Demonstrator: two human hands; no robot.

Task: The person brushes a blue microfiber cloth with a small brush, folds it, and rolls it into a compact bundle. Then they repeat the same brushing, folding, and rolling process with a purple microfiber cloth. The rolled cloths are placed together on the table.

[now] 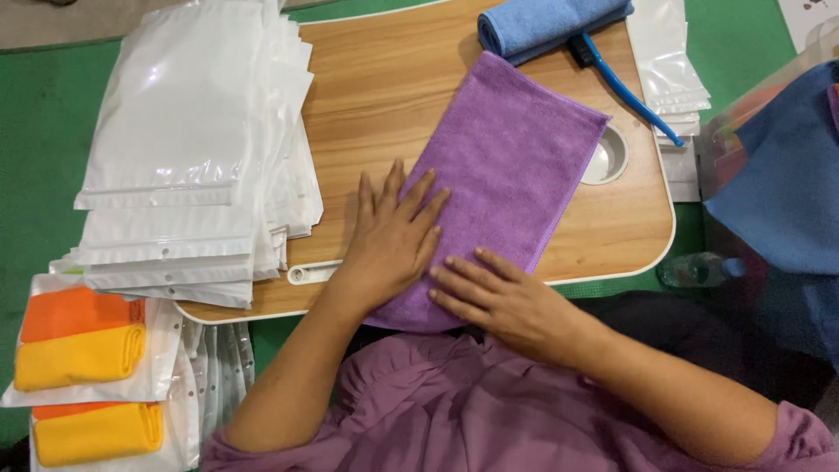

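Note:
A folded purple cloth (516,157) lies diagonally across a small wooden lap table (384,87). My left hand (393,232) rests flat with fingers spread on the cloth's near left part. My right hand (498,297) lies flat on the cloth's near end, at the table's front edge, fingers pointing left. Neither hand grips anything.
A stack of white plastic pouches (192,149) covers the table's left side. A folded blue cloth (542,22) and a blue brush (625,87) lie at the back right, near a round cup recess (607,157). Packed orange and yellow cloths (83,336) sit lower left. Blue fabric (786,183) lies right.

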